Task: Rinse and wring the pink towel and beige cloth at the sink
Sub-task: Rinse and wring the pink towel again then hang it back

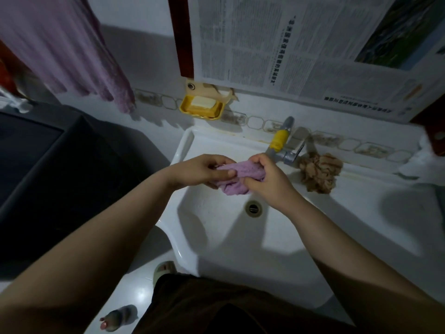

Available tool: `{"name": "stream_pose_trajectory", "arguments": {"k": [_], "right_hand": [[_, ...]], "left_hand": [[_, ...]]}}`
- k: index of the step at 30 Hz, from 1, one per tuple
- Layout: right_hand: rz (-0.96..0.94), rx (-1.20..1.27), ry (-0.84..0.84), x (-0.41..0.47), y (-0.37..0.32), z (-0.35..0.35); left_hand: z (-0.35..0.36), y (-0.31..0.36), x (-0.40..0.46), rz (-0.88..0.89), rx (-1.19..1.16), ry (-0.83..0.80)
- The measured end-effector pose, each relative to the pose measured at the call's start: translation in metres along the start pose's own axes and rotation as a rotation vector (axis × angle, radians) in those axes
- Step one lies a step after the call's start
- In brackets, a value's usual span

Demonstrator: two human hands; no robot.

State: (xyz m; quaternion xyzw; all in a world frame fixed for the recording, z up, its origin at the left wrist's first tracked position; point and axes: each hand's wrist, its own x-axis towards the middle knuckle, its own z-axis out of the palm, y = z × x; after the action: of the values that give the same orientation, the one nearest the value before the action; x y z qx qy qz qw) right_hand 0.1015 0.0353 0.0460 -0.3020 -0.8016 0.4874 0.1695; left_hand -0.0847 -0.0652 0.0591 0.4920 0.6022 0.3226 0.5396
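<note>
Over the sink (185, 145), left hand (202, 171) and right hand (267, 179) grasp the pink towel (237, 175); newspaper (277, 44) print unreadable.

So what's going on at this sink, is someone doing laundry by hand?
Pretty much. A person stands at a white sink and grips a bunched pink towel with both hands, the left hand at one end and the right hand at the other, held above the basin near the tap. It looks like wringing. No water stream is visible. A crumpled beige cloth sits on the sink's back ledge beside the tap, not being handled. A yellow soap dish hangs on the wall.
</note>
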Motion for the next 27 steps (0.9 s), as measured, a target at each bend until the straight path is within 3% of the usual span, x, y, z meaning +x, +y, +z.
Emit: {"name": "stream_pose_trajectory", "arguments": {"k": [4, 7, 10, 12, 15, 17, 19, 20, 23, 24, 27], "right_hand": [[-0.008, -0.107, -0.082, 0.007, -0.018, 0.015], [0.042, 0.013, -0.138, 0.020, -0.039, 0.035], [0.099, 0.137, -0.109, 0.037, -0.063, 0.056], [0.085, 0.149, -0.104, 0.047, -0.078, 0.067], [0.099, 0.213, -0.055, 0.060, -0.102, 0.083], [0.067, 0.252, -0.031, 0.069, -0.119, 0.100], [0.017, 0.190, -0.015, 0.079, -0.135, 0.119], [0.003, 0.112, 0.008, 0.084, -0.141, 0.128], [-0.010, -0.126, 0.094, 0.096, -0.156, 0.153], [-0.027, -0.146, 0.121, 0.099, -0.162, 0.161], [-0.091, -0.060, 0.149, 0.109, -0.185, 0.178]], "left_hand": [[-0.020, -0.001, -0.012, 0.085, 0.143, 0.157], [-0.041, 0.000, -0.024, 0.104, -0.003, 0.254], [-0.070, 0.001, -0.045, 0.105, -0.133, 0.239], [-0.089, -0.001, -0.059, 0.137, -0.362, 0.194], [-0.115, -0.005, -0.079, 0.155, -0.961, 0.212], [-0.128, -0.013, -0.091, 0.122, -1.103, 0.081], [-0.137, -0.024, -0.103, 0.090, -0.914, -0.019], [-0.143, -0.029, -0.106, 0.074, -0.776, 0.036], [-0.175, -0.038, -0.119, 0.055, -0.327, 0.408], [-0.188, -0.040, -0.124, 0.065, -0.162, 0.448], [-0.218, -0.040, -0.146, 0.088, 0.116, 0.281]]}}
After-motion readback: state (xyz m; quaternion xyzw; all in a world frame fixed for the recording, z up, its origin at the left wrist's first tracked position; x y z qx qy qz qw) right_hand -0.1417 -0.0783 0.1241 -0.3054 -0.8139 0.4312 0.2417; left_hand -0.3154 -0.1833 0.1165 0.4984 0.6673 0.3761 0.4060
